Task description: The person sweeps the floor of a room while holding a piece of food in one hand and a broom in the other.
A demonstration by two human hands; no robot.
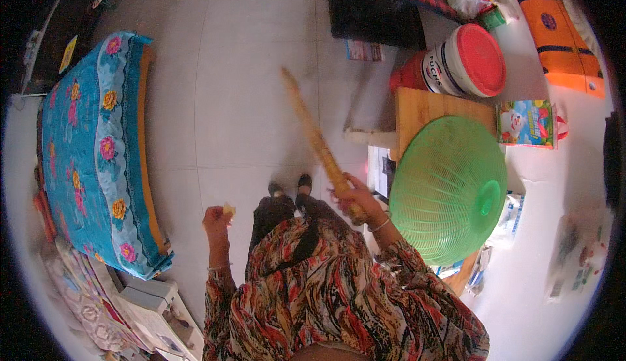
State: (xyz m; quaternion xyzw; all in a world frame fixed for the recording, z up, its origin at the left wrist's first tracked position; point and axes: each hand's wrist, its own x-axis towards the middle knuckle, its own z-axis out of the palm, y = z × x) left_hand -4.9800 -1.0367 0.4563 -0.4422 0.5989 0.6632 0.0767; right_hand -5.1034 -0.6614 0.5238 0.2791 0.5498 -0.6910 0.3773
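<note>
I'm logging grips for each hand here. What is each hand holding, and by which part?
The right hand grips a long wooden stick at its near end. The left hand pinches a small yellowish item; which part cannot be told.

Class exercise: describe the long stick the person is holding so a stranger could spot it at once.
Start at the green dome-shaped mesh cover on the wooden table. Just left of it, the right hand grips a long tan stick, slanting up across the pale tiled floor, the only long thin thing there.
</note>
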